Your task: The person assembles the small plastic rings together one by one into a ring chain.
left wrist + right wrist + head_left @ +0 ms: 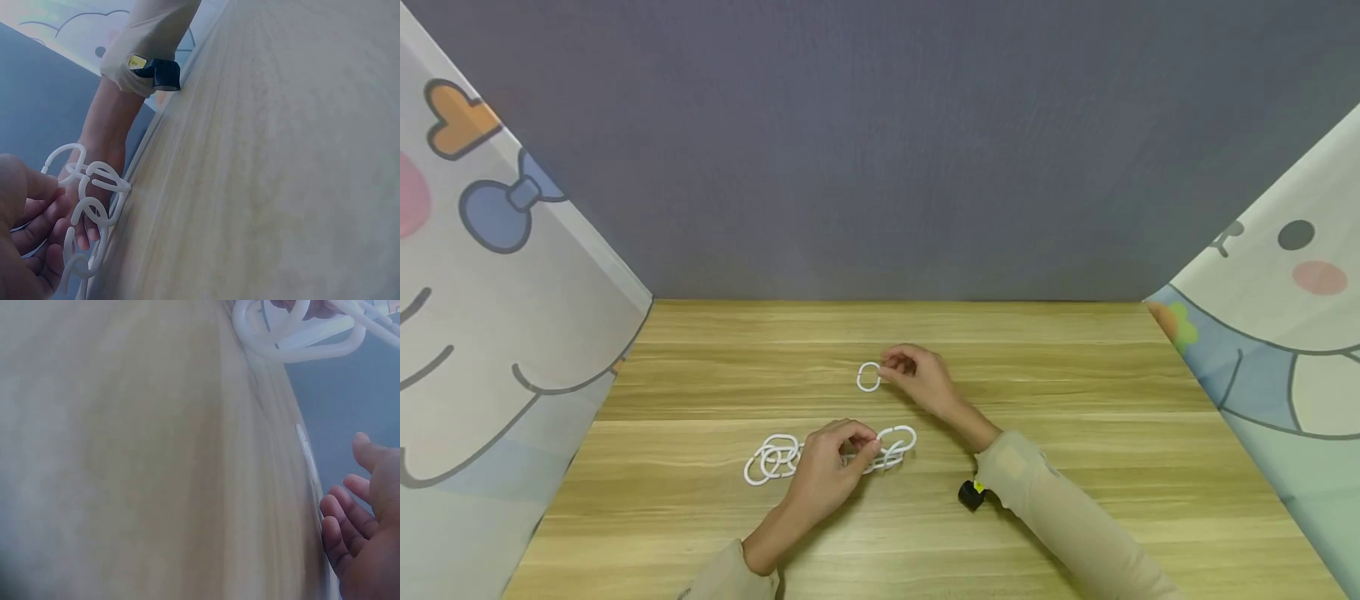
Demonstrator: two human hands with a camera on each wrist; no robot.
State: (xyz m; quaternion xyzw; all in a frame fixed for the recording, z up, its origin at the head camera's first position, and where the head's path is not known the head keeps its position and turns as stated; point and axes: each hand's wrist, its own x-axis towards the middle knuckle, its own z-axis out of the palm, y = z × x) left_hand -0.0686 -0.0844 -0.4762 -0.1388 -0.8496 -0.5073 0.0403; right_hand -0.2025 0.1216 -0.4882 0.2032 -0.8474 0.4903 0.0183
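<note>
My left hand [827,473] pinches a white plastic C-shaped link [65,145] between thumb and fingertips, at the right end of a chain of similar links [749,475]. In the head view the chain runs partly hidden beneath that hand, with several links showing to its left. A single loose white link [868,391] lies flat on the table farther back. Beside it is my right hand [927,385], its fingertips at the link's right side. The right wrist view shows that hand's thumb and loosely bent fingers apart, with nothing held between them.
The wooden table [1075,375] meets an upright grey panel [895,167] at its back edge. Cartoon-printed cloths [565,317] stand along the left and right sides. A small black camera [971,496] is strapped at the right wrist.
</note>
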